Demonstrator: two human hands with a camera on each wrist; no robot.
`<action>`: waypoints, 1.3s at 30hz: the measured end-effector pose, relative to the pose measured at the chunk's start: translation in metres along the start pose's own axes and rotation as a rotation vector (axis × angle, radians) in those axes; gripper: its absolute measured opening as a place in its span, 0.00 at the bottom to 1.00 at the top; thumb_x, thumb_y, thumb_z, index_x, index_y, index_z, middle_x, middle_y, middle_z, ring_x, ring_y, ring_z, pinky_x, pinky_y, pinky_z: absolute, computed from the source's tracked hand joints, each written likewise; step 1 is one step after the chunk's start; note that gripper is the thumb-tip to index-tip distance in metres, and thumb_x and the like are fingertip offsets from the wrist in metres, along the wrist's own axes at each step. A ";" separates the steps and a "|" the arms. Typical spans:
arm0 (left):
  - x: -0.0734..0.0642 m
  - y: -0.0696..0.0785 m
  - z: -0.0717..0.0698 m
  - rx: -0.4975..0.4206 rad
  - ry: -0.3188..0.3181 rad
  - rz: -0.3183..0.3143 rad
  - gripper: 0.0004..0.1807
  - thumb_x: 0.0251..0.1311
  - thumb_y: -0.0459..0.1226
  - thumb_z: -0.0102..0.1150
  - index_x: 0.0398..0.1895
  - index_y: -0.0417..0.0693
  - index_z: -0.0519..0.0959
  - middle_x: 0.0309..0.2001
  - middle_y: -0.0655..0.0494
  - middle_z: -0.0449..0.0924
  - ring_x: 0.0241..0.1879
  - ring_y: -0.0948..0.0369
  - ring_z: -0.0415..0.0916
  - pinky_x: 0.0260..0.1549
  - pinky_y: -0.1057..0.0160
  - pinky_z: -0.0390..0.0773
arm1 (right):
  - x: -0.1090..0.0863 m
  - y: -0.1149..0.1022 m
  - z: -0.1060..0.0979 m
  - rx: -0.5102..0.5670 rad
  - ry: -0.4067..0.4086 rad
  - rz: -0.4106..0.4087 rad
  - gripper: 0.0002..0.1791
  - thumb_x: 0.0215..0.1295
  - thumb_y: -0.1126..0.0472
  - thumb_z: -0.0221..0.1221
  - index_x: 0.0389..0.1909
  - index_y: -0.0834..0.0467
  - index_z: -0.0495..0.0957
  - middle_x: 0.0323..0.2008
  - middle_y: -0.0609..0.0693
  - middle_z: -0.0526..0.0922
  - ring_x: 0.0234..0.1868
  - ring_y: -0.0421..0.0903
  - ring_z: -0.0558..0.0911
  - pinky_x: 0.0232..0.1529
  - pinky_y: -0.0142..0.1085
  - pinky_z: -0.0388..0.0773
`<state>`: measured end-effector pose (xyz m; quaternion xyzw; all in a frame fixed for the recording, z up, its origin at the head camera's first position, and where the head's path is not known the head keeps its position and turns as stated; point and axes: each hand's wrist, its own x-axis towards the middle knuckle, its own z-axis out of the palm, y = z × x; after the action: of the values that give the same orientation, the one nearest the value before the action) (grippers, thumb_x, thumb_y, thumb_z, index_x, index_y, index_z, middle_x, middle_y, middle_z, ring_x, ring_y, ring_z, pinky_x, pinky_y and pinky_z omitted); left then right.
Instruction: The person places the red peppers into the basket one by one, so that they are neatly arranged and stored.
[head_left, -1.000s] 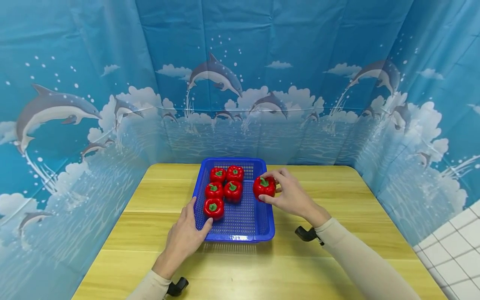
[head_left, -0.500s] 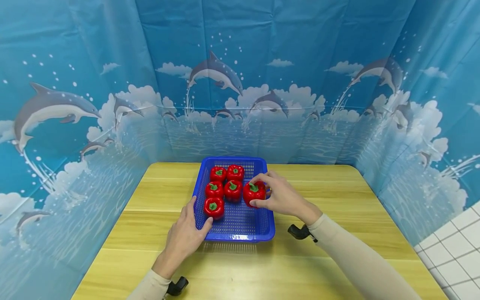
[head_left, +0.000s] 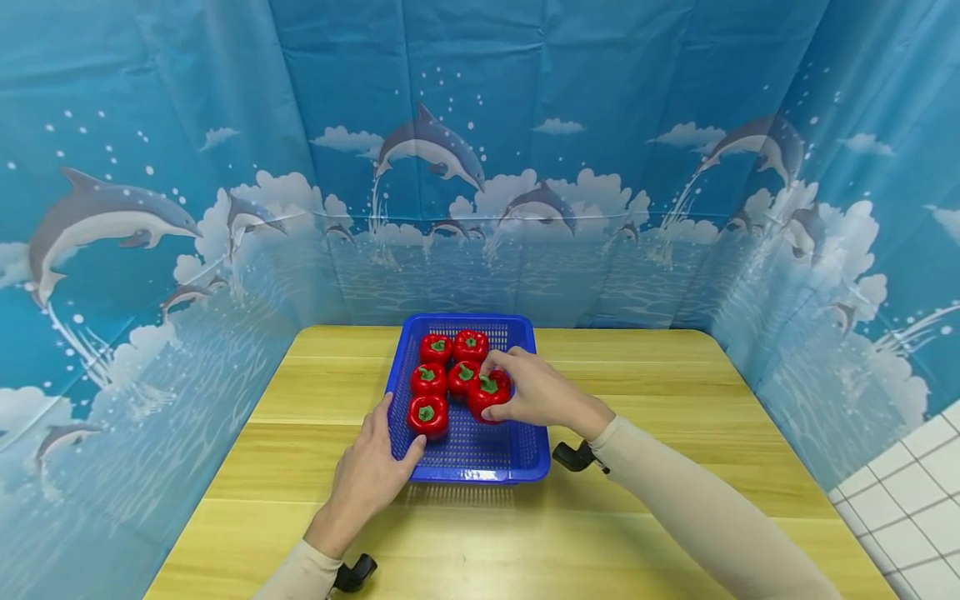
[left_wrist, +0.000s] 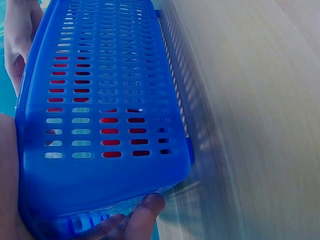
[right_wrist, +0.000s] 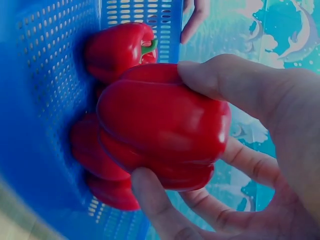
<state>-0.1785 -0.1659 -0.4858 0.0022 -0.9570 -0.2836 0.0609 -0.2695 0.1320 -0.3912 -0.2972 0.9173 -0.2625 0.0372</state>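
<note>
My right hand point(head_left: 543, 392) holds a red bell pepper point(head_left: 487, 398) with a green stem over the middle of the blue plastic basket point(head_left: 480, 476). In the right wrist view, thumb and fingertips press on opposite sides of this bell pepper point(right_wrist: 162, 125). Several more red bell peppers point(head_left: 428, 417) sit upright along the basket's left half, and the held one overlaps one of them in the head view. At the front left corner my left hand point(head_left: 371, 467) grips the basket rim. The left wrist view shows fingertips point(left_wrist: 150, 202) curled round the basket's outer side point(left_wrist: 100, 180).
The basket stands on a light wooden table point(head_left: 645, 517). Behind and beside the table hangs a blue curtain point(head_left: 480, 275) printed with dolphins. White wall tiles point(head_left: 911, 492) show at the far right. Black wrist mounts point(head_left: 576, 456) sit below the wrists.
My right hand has carried the bell pepper leftward from the basket's right rim to its middle, beside the other peppers. The left hand has stayed on the basket corner.
</note>
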 end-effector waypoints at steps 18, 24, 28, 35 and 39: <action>-0.002 -0.001 -0.001 0.001 -0.008 -0.005 0.55 0.80 0.60 0.67 0.96 0.44 0.53 0.86 0.31 0.70 0.64 0.28 0.88 0.56 0.28 0.91 | 0.036 -0.007 0.032 -0.030 -0.189 0.048 0.28 0.60 0.53 0.89 0.50 0.56 0.82 0.39 0.49 0.83 0.43 0.48 0.78 0.42 0.40 0.78; -0.002 0.002 -0.002 -0.002 -0.002 0.001 0.55 0.81 0.60 0.66 0.96 0.44 0.53 0.85 0.30 0.71 0.63 0.28 0.89 0.55 0.29 0.92 | 0.039 -0.007 0.037 -0.042 -0.197 0.083 0.29 0.59 0.54 0.90 0.51 0.55 0.82 0.39 0.49 0.83 0.42 0.48 0.78 0.41 0.40 0.77; -0.003 0.003 -0.002 -0.003 0.004 0.003 0.55 0.80 0.60 0.67 0.96 0.44 0.53 0.85 0.30 0.71 0.61 0.28 0.90 0.55 0.29 0.92 | 0.039 -0.006 0.038 -0.025 -0.204 0.076 0.27 0.61 0.56 0.89 0.52 0.55 0.82 0.43 0.50 0.86 0.43 0.48 0.78 0.45 0.41 0.81; -0.003 0.003 -0.003 -0.005 0.004 0.004 0.55 0.81 0.60 0.66 0.96 0.44 0.53 0.85 0.30 0.71 0.64 0.27 0.88 0.57 0.28 0.91 | 0.035 -0.006 0.035 -0.005 -0.192 0.082 0.29 0.63 0.57 0.88 0.58 0.55 0.82 0.56 0.56 0.91 0.58 0.54 0.87 0.63 0.51 0.90; -0.003 0.003 -0.004 -0.006 0.002 0.000 0.55 0.81 0.60 0.66 0.96 0.44 0.53 0.85 0.30 0.71 0.65 0.27 0.88 0.58 0.28 0.91 | 0.032 -0.006 0.035 0.016 -0.203 0.098 0.32 0.64 0.56 0.87 0.63 0.56 0.81 0.61 0.59 0.91 0.65 0.58 0.88 0.68 0.55 0.89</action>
<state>-0.1751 -0.1653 -0.4815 0.0026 -0.9560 -0.2867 0.0618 -0.2844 0.0938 -0.4156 -0.2768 0.9201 -0.2361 0.1449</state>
